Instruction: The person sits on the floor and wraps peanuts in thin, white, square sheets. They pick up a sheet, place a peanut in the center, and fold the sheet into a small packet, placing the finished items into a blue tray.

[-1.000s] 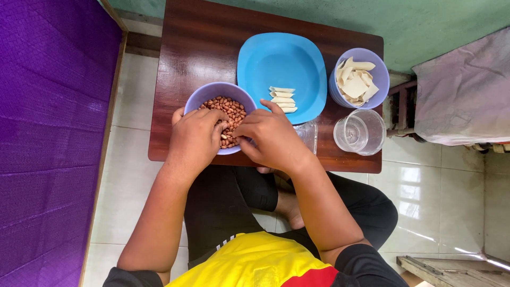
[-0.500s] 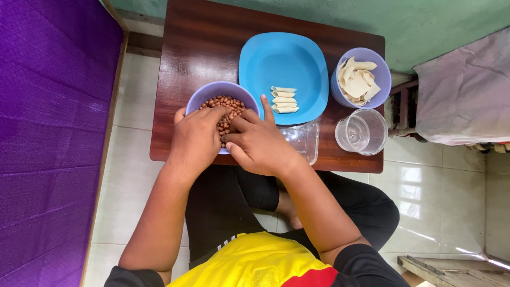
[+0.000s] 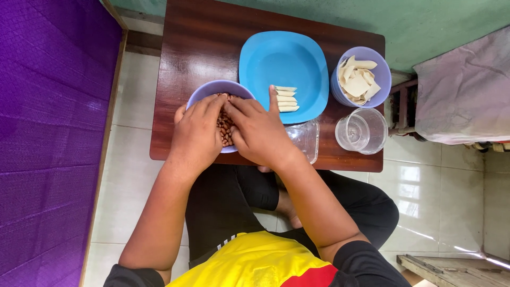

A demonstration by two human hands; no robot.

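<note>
A lilac bowl (image 3: 204, 91) of brown peanuts (image 3: 225, 127) stands on the near left of a dark wooden table (image 3: 196, 42). My left hand (image 3: 196, 133) and my right hand (image 3: 260, 130) lie over the bowl with their fingertips together on the peanuts, hiding most of them. Whether a nut is pinched between the fingers cannot be made out. Just right of my right hand a blue plate (image 3: 281, 64) carries several pale rolled strips (image 3: 287, 99) at its near edge.
A second lilac bowl (image 3: 378, 79) of pale flat wrappers stands at the right. A clear glass (image 3: 364, 133) and a clear container (image 3: 305, 139) stand near the table's front edge. A purple mat (image 3: 48, 133) lies on the left, white floor tiles on the right.
Both hands have stayed over the peanut bowl, shifting slightly; the fingertips of both hands now meet over the nuts. Nothing else has moved.
</note>
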